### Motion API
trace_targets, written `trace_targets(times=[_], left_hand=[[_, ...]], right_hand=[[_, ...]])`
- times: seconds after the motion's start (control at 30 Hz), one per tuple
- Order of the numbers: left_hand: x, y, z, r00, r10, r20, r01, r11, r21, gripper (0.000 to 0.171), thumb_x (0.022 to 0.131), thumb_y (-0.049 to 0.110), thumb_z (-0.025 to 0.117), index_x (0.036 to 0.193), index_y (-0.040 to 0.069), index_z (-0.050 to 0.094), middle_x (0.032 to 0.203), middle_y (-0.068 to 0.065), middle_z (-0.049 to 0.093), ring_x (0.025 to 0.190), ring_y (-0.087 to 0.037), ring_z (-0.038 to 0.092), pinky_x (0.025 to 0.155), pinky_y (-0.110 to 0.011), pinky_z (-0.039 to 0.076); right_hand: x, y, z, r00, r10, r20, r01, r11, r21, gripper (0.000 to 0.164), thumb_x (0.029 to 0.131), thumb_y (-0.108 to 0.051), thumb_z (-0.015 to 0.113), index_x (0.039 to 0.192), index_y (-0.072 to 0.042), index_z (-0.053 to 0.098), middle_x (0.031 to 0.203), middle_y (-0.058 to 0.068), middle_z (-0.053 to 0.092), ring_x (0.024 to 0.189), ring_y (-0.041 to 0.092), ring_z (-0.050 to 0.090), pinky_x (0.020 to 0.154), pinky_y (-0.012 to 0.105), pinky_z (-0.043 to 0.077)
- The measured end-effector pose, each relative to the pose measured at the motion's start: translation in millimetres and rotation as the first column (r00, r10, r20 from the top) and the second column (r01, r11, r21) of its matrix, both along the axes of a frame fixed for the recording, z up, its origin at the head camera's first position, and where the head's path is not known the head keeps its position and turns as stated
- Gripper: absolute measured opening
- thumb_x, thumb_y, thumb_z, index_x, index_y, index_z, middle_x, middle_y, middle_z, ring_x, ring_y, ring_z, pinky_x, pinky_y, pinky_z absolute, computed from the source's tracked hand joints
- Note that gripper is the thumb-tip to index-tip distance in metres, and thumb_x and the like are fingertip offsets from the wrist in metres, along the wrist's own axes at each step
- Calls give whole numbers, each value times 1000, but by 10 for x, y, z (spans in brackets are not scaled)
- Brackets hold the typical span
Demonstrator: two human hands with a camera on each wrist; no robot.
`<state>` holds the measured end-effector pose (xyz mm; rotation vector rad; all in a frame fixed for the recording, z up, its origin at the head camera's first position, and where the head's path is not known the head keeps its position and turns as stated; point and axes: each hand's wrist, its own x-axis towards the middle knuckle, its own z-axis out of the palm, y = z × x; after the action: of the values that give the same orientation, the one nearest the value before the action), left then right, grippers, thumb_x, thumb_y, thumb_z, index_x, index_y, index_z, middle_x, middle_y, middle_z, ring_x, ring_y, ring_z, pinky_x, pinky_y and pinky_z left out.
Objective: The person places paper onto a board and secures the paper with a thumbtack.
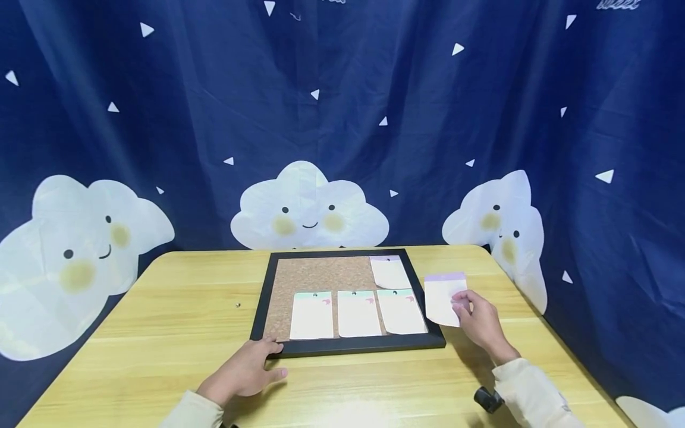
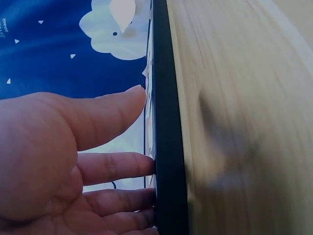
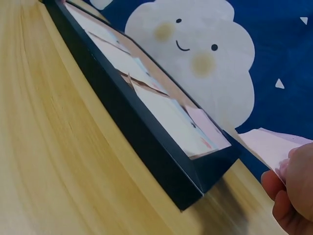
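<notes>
A cork board [image 1: 323, 270] in a black frame [image 1: 364, 345] lies on the table. Three notes with green top strips, such as the left one [image 1: 311, 318], are pinned along its lower row. At its upper right corner is a pinned note with a purple strip [image 1: 389, 273]. My right hand [image 1: 481, 324] pinches a loose purple-topped note [image 1: 441, 300] by its right side, just right of the frame. My left hand [image 1: 246, 368] touches the frame's lower left corner, its fingers fairly straight in the left wrist view, thumb apart from them.
A small shiny pin-like piece [image 1: 238, 305] lies on the wooden table [image 1: 176, 321], left of the board. A dark blue curtain with printed clouds [image 1: 310, 208] hangs behind the table. Black gear [image 1: 488, 399] sits by the right sleeve.
</notes>
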<state>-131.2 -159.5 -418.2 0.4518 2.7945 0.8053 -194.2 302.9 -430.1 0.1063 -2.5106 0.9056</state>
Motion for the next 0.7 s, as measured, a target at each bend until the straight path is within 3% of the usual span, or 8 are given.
trace_targets(times=[0.13, 0.53, 0.7], left_hand=[[2, -5, 0, 1000, 0, 2, 0, 1000, 2, 52, 85, 26, 76, 123, -6, 61, 139, -30, 45, 129, -49, 40, 104, -61, 33], [15, 2, 21, 1000, 5, -9, -5, 1000, 0, 52, 85, 26, 76, 123, -7, 61, 138, -31, 45, 128, -50, 41, 104, -61, 33], [17, 2, 16, 1000, 0, -1, 0, 1000, 17, 52, 85, 26, 76, 122, -7, 61, 137, -32, 46, 128, -50, 40, 104, -62, 32]], right_hand=[[-48, -57, 5, 1000, 13, 12, -13, 1000, -4, 10, 87, 1, 65, 97, -1, 66, 66, 3, 48, 54, 15, 39, 60, 32, 39], [-203, -217, -24, 996, 49, 77, -44, 997, -64, 12, 89, 0, 63, 101, 1, 65, 88, 15, 61, 53, 15, 41, 50, 27, 37], [-273, -287, -46, 993, 63, 100, -55, 995, -82, 11, 90, -2, 63, 101, 0, 65, 88, 15, 62, 50, 14, 42, 47, 26, 38]])
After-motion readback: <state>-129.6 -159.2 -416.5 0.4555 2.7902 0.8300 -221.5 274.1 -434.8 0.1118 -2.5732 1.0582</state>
